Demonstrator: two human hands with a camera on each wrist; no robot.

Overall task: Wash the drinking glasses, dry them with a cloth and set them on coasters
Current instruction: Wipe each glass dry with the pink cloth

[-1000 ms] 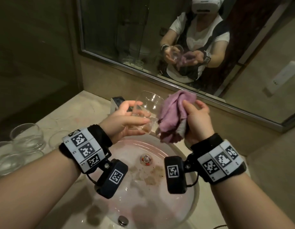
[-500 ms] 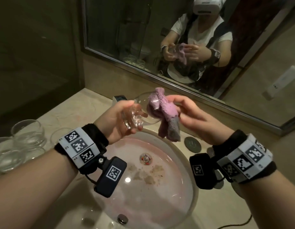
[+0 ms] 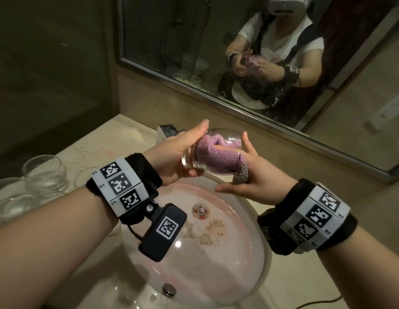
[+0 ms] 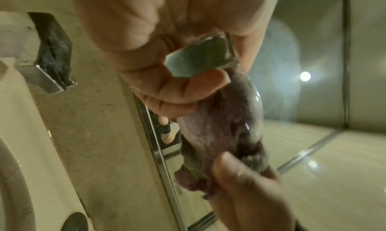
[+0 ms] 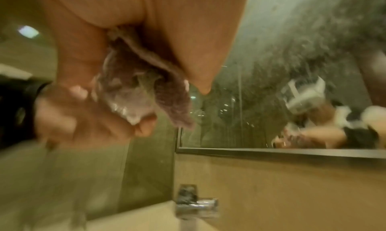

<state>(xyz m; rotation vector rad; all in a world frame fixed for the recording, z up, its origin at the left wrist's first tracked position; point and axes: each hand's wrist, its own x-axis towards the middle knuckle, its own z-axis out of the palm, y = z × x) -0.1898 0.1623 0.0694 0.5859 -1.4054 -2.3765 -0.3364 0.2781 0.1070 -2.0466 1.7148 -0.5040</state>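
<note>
Over the basin, my left hand grips a clear drinking glass by its base, tipped on its side with the mouth to the right. A purple cloth is stuffed inside it, one grey-backed end hanging out at the rim. My right hand holds the cloth, with fingers pushed into the glass and the thumb below the rim. The left wrist view looks along the glass base and the cloth. In the blurred right wrist view the cloth sits bunched between thumb and fingers.
Several more glasses stand on the marble counter at the left. The round sink below my hands has brown stains and a drain. A chrome faucet sits behind the glass, under a wall mirror.
The right hand has gone from holding the cloth beside the glass to pushing it deep inside. The left hand has turned the glass onto its side, mouth to the right.
</note>
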